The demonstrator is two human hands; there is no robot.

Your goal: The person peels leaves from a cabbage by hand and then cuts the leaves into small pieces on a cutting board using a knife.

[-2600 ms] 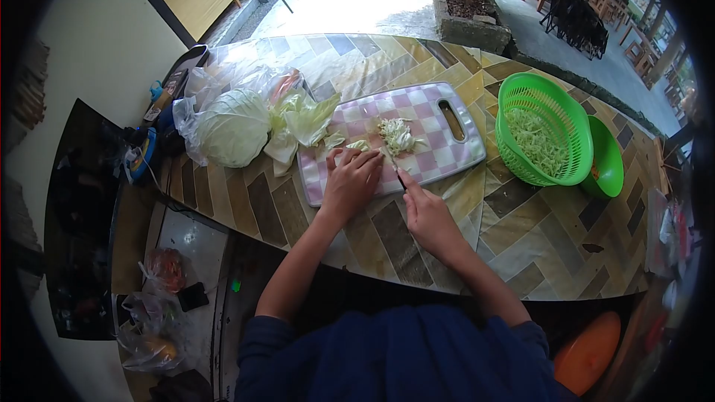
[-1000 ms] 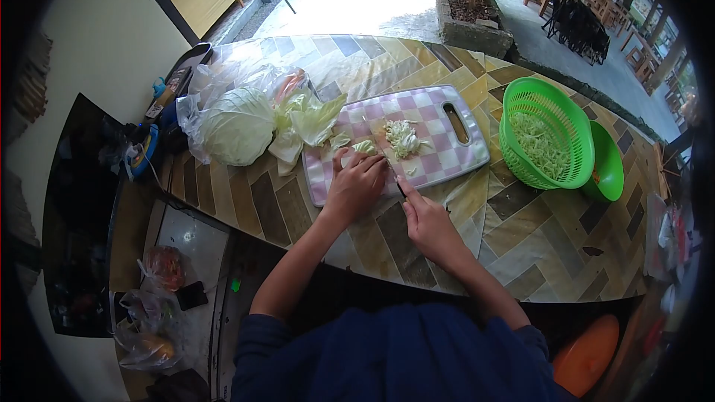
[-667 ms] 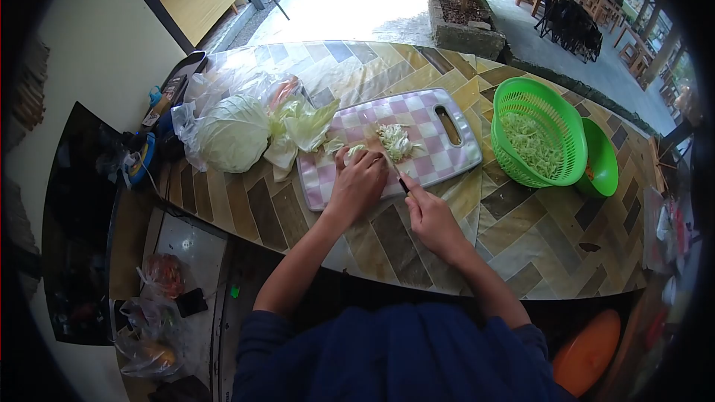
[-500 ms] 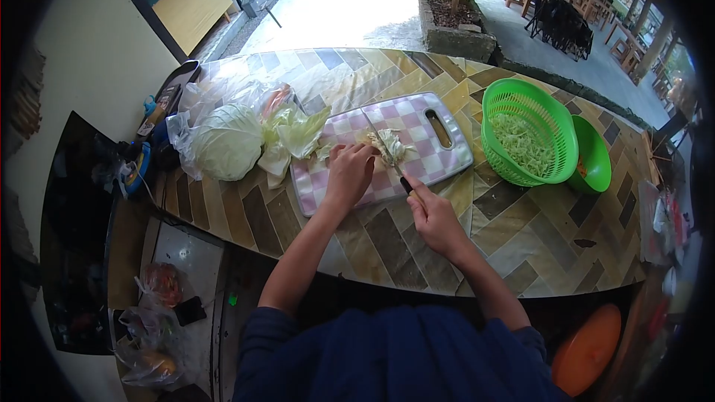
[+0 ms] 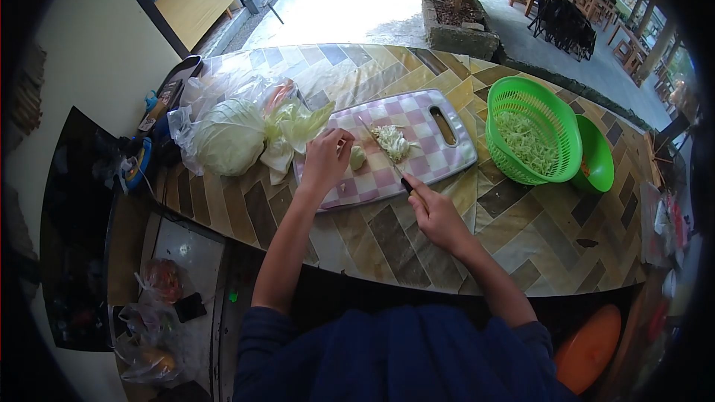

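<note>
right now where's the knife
In the head view the knife is in the right hand, centre of frame, its blade lying on the checked cutting board just left of the shredded cabbage pile, right of the left hand.

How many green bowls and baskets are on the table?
2. A green basket sits right of the cutting board. A green bowl is at its right side, partly hidden behind it. No others show.

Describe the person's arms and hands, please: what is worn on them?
Both the left hand and the right hand are bare: no gloves, and no ring or watch shows. The dark navy blue fabric sleeves end near the elbows, so the forearms are uncovered.
</note>
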